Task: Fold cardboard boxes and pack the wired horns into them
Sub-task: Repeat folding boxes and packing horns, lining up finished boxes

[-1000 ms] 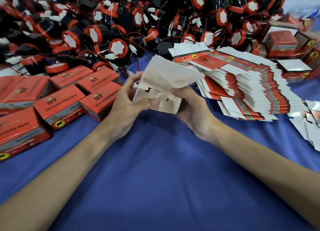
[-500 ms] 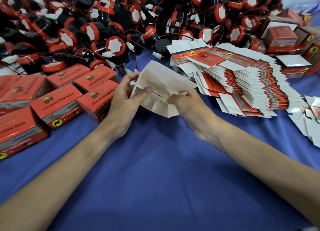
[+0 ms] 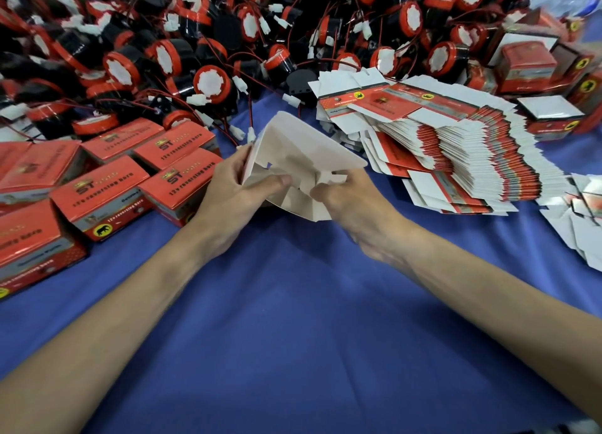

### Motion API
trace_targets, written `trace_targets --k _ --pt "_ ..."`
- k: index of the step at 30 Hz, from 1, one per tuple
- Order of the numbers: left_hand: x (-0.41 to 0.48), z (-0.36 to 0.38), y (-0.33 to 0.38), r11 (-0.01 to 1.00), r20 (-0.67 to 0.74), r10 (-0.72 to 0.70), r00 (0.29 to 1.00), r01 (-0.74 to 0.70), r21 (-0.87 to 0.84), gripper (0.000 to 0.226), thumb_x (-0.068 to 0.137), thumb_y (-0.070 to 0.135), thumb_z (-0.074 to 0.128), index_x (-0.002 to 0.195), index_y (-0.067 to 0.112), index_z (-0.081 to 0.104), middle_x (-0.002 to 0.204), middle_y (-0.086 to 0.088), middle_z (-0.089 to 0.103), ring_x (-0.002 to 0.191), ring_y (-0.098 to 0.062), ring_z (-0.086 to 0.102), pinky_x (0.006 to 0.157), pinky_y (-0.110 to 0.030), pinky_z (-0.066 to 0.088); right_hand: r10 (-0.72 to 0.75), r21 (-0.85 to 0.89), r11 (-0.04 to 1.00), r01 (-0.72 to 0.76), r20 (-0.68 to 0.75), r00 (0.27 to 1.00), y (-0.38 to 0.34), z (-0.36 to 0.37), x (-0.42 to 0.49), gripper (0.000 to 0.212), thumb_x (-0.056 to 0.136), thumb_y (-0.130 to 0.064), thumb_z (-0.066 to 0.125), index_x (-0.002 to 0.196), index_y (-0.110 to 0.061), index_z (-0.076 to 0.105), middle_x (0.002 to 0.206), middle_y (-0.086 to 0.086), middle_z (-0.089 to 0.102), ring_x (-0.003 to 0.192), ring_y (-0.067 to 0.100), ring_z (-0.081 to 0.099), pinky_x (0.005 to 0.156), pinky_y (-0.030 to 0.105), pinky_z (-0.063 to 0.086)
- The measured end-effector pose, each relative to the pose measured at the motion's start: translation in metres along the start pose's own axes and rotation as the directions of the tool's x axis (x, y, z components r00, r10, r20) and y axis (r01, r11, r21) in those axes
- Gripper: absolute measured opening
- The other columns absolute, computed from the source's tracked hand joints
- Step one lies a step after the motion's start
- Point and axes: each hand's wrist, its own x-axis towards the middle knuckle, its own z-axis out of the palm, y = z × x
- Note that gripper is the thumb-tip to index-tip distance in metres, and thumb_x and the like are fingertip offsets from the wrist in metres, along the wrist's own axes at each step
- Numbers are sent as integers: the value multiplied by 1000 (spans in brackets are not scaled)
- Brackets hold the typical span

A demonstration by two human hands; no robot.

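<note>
A half-folded cardboard box (image 3: 303,153) shows its pale inner side, held just above the blue table between both hands. My left hand (image 3: 234,192) grips its left edge, thumb pressed on an inner flap. My right hand (image 3: 351,202) pinches the small flaps at its right lower corner. A big heap of black and red wired horns (image 3: 208,85) fills the back of the table. A fanned stack of flat box blanks (image 3: 456,153) lies to the right of the hands.
Several folded red boxes (image 3: 107,192) stand in rows at the left. More red boxes (image 3: 527,65) sit at the back right, and loose white blanks (image 3: 583,225) lie at the right edge. Blue cloth (image 3: 293,319) covers the near table.
The box has been lowered and turned a little, and its bottom flaps are pushed further inward. My left thumb now presses inside the box; my right fingers have closed on the corner flaps.
</note>
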Motion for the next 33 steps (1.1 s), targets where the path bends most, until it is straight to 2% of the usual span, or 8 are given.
trace_targets --k 8,11,15,18,26,28,30,33 --pt "-1 1 6 999 -24 6 1000 -7 -31 37 62 11 72 98 12 60 81 9 71 83 -12 67 74 -24 51 15 -34 999 -18 -82 997 2 10 -2 30 91 -12 53 119 -18 60 115 -1 66 113 19 58 97 46 48" --pt "-2 1 8 999 -28 1 1000 -2 -40 33 64 7 66 96 11 59 78 9 70 80 -10 67 73 -23 52 15 20 1000 -14 -60 998 4 13 -4 27 90 -19 61 116 -21 60 111 -7 67 110 14 59 93 39 51" --pt "-5 4 12 999 -70 9 997 -12 -34 49 61 8 67 109 4 55 103 -22 66 97 -34 64 88 -45 52 -46 23 999 49 -114 992 6 14 -5 34 86 -6 61 115 -25 57 94 -16 64 96 7 61 78 27 53" --pt "-6 6 12 1000 -109 26 994 -26 0 45 69 9 66 113 4 55 101 -14 65 102 -36 63 96 -49 48 -116 -30 993 113 -154 981 6 16 -5 41 83 2 59 115 -23 59 84 -23 62 87 1 59 74 19 51" --pt "-2 11 7 999 -355 -48 934 44 -19 24 92 5 59 116 4 59 103 -8 68 89 -17 65 78 -34 55 -290 -208 951 230 -339 895 8 15 -3 44 77 -37 69 108 -25 40 115 1 43 102 12 50 78 24 48" --pt "-1 12 7 994 -393 -99 914 76 -73 29 93 6 57 122 5 54 103 -6 67 86 -14 66 75 -37 56 -586 -388 798 461 -322 743 4 16 -8 41 74 -36 65 94 -22 33 104 6 39 95 19 44 80 24 42" --pt "-1 12 8 988 -409 -138 902 98 -118 30 94 7 55 124 3 52 103 -9 67 89 -20 67 78 -44 56 -838 -670 448 592 -85 538 6 9 -7 39 75 -31 66 94 -13 37 102 9 41 92 24 42 82 28 37" --pt "0 13 8 982 -450 -166 877 104 -160 31 94 9 55 124 4 54 116 -19 65 105 -34 64 90 -57 51 -883 -889 120 441 107 457 2 -1 -2 33 75 -28 71 98 -8 60 113 7 55 98 29 44 80 43 42"
